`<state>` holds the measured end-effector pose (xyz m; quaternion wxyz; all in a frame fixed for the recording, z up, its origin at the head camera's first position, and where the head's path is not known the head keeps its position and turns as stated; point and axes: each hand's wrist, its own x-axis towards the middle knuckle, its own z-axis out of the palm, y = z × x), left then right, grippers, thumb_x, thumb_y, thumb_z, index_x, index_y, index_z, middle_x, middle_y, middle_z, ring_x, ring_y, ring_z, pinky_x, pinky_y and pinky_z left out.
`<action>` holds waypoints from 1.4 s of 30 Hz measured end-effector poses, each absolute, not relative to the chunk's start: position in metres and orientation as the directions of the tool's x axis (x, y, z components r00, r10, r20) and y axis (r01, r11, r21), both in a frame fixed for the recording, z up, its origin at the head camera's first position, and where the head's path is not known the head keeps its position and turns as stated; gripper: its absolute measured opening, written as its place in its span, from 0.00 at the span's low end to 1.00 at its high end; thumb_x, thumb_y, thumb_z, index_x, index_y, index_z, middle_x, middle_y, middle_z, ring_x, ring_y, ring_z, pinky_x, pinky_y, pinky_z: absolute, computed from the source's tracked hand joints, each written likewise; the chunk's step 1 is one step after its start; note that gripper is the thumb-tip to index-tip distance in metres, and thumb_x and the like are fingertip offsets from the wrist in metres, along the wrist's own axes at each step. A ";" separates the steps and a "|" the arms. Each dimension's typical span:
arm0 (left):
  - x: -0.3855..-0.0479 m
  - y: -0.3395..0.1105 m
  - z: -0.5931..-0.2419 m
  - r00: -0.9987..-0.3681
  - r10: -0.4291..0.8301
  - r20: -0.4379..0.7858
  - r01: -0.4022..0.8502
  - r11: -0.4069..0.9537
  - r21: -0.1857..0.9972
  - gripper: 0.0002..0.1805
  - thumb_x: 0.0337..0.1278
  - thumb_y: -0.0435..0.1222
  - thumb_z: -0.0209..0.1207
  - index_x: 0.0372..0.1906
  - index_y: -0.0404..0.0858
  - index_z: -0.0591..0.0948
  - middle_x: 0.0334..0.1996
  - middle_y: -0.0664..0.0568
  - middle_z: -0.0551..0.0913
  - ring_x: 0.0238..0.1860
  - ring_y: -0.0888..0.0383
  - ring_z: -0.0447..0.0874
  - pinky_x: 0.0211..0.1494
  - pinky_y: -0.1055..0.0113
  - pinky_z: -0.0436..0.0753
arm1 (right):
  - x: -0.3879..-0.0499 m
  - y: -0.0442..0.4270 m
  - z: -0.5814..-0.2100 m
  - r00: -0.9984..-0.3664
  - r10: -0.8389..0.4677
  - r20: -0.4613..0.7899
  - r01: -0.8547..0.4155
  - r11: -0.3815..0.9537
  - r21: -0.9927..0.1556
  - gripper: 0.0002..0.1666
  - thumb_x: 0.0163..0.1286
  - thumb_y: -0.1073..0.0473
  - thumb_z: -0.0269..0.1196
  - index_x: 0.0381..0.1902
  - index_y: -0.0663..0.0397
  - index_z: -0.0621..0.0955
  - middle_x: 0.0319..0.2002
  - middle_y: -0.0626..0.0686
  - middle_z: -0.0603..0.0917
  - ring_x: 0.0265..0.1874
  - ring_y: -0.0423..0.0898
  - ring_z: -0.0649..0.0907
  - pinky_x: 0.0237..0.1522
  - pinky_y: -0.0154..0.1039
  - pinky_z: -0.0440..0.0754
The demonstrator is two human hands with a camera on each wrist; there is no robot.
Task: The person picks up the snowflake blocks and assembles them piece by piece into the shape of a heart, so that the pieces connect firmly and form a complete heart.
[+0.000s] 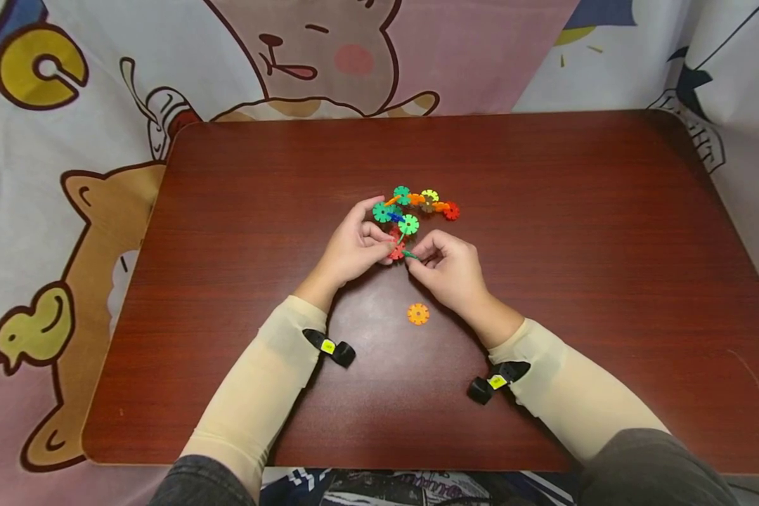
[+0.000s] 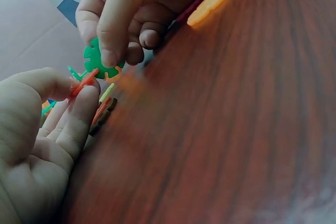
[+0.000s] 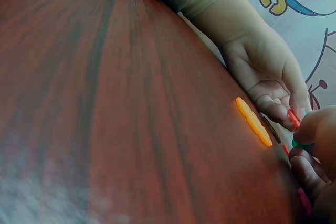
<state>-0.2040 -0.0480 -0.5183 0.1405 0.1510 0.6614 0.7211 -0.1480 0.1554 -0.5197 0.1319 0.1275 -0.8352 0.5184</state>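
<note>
My left hand (image 1: 353, 247) pinches a red notched plastic disc (image 2: 84, 82) between thumb and fingers. That disc belongs to a linked chain of notched discs in green, blue, orange, yellow, brown and red, which curves away to a red end disc (image 1: 452, 211). Between the thumb and fingertips of my right hand (image 1: 454, 270) is a green notched disc (image 2: 97, 59). Its edge meets the red disc in the left wrist view; how deep the slots sit cannot be told. In the right wrist view, my fingers mostly cover the green disc.
A loose orange notched disc (image 1: 418, 314) lies flat on the brown wooden table (image 1: 228, 393), nearer my body than both hands. Behind the table hangs a cloth printed with cartoon animals (image 1: 329, 49). Small cameras are strapped at both wrists.
</note>
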 end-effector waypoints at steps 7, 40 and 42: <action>-0.204 -0.049 -0.517 -0.903 0.429 0.022 -0.021 -0.096 0.995 0.44 0.61 0.15 0.64 0.81 0.32 0.60 0.32 0.38 0.85 0.24 0.52 0.88 0.30 0.58 0.91 | -0.147 0.157 -0.521 -0.933 -0.084 0.349 -0.349 0.436 -0.829 0.10 0.57 0.71 0.77 0.26 0.55 0.85 0.26 0.48 0.88 0.21 0.41 0.83 0.26 0.26 0.81; -0.205 -0.048 -0.520 -0.932 0.359 0.043 0.012 -0.089 0.996 0.27 0.71 0.20 0.58 0.72 0.27 0.69 0.40 0.39 0.83 0.35 0.55 0.87 0.39 0.62 0.90 | -0.166 0.184 -0.514 -0.581 -0.763 0.284 -0.629 0.200 -0.751 0.21 0.48 0.53 0.88 0.30 0.45 0.85 0.33 0.46 0.80 0.39 0.43 0.77 0.45 0.40 0.73; -0.205 -0.048 -0.520 -0.932 0.361 0.038 0.008 -0.084 0.996 0.26 0.71 0.20 0.58 0.71 0.27 0.69 0.40 0.39 0.83 0.35 0.55 0.87 0.39 0.62 0.90 | -0.166 0.186 -0.509 -0.556 -0.800 0.225 -0.637 0.235 -0.734 0.25 0.45 0.49 0.89 0.36 0.44 0.86 0.37 0.44 0.80 0.44 0.43 0.76 0.49 0.41 0.73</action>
